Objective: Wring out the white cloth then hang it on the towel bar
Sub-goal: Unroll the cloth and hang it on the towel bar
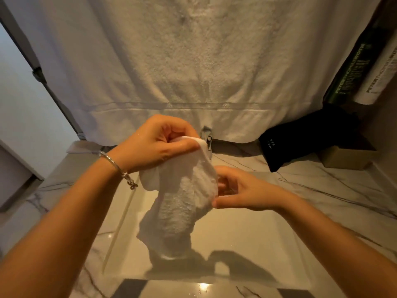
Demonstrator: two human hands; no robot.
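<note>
A wet white cloth (pixel 182 201) hangs bunched over the sink basin (pixel 247 244), its lower end just above the water. My left hand (pixel 154 143), with a silver bracelet on the wrist, pinches the cloth's top corner. Lower and to the right, my right hand (pixel 238 190) grips the cloth's right edge at mid height. No towel bar is visible; a large white towel (pixel 193 61) hangs across the back and covers whatever holds it.
A faucet (pixel 207 138) pokes out under the big towel, just behind my left hand. A black pouch (pixel 305 138) and a cardboard box (pixel 345 158) sit on the marble counter (pixel 322 190) at right. Two rolled packages (pixel 361 72) lean at upper right.
</note>
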